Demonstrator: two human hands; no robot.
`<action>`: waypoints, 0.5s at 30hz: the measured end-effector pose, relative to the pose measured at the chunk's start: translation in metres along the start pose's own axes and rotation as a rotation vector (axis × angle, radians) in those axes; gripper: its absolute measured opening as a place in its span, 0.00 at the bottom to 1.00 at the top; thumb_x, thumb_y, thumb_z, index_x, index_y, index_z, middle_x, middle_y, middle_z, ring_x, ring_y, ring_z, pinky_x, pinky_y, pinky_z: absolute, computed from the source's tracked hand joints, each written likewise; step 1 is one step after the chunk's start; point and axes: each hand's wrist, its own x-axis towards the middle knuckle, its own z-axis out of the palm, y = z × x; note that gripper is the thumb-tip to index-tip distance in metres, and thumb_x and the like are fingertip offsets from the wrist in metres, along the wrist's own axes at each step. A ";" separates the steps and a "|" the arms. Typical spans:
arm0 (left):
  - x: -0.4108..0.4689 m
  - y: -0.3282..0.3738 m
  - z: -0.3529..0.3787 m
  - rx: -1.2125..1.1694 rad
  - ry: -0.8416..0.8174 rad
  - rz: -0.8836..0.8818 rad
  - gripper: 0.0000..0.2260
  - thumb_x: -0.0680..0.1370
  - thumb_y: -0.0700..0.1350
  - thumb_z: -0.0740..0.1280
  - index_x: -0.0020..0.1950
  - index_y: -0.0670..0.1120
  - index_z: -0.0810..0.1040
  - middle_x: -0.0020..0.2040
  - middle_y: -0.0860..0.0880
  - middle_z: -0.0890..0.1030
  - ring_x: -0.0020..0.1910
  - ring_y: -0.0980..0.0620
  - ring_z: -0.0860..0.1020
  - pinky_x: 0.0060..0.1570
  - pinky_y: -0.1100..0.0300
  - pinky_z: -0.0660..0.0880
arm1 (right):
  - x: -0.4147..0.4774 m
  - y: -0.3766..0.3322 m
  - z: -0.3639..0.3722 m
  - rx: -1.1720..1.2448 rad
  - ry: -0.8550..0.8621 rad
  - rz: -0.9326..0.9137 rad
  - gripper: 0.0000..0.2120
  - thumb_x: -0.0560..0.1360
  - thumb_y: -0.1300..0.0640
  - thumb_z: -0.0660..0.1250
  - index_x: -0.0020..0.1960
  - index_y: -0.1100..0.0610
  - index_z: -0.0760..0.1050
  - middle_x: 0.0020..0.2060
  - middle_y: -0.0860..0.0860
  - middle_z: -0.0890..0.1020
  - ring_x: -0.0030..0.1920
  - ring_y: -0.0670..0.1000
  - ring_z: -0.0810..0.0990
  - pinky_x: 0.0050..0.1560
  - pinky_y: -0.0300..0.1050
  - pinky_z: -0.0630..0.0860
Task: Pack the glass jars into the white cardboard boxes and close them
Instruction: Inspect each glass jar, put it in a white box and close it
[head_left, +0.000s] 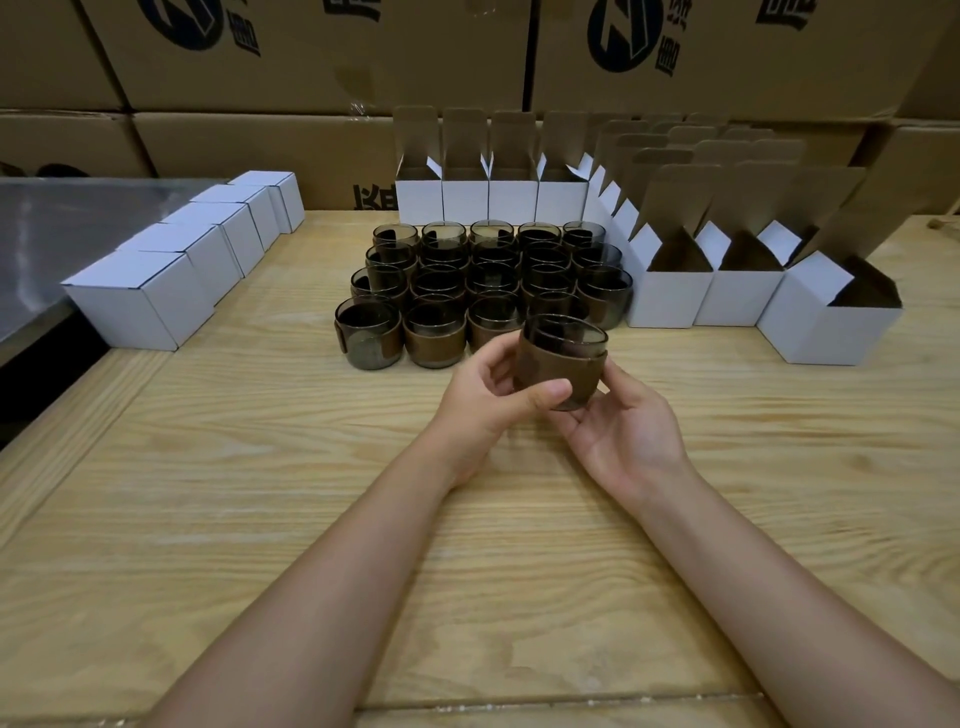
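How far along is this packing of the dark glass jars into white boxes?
Done: a row of closed white cardboard boxes stands at the left of the pale wooden table. In hand: left hand and right hand hold one smoky glass jar with a brown sleeve, not yet boxed. Left: a block of similar jars sits unpacked, with open white boxes waiting behind and right of it.

The jar (563, 358) I hold is smoky grey glass with a matt brown band. The jars (431, 332) just beyond my left hand (488, 397) have the same dark glass and brown bands. Under both hands the table (260, 467) is pale yellow wood with wavy grain. Beyond my right hand (631, 434) the open boxes (670, 299) are white outside, brown inside; the closed boxes (135, 306) far to my left are plain white.
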 end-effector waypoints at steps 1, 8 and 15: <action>0.000 0.000 0.000 0.015 0.012 0.007 0.30 0.65 0.38 0.76 0.66 0.41 0.72 0.60 0.43 0.80 0.62 0.47 0.78 0.63 0.51 0.74 | 0.001 0.001 0.000 -0.022 0.009 -0.015 0.17 0.82 0.57 0.53 0.64 0.64 0.72 0.58 0.63 0.80 0.58 0.60 0.78 0.58 0.50 0.77; -0.001 -0.002 0.004 0.186 0.058 0.089 0.30 0.65 0.31 0.78 0.61 0.47 0.71 0.57 0.50 0.80 0.57 0.57 0.79 0.54 0.65 0.75 | 0.005 0.001 -0.003 -0.167 0.029 -0.117 0.19 0.82 0.50 0.54 0.53 0.62 0.78 0.47 0.56 0.85 0.51 0.55 0.84 0.49 0.48 0.82; -0.001 -0.008 0.005 0.576 0.079 0.110 0.32 0.62 0.48 0.82 0.60 0.55 0.68 0.56 0.59 0.77 0.57 0.66 0.74 0.56 0.72 0.69 | 0.008 -0.004 -0.015 -0.821 0.098 -0.216 0.18 0.83 0.51 0.52 0.49 0.49 0.81 0.46 0.46 0.86 0.50 0.44 0.83 0.50 0.38 0.76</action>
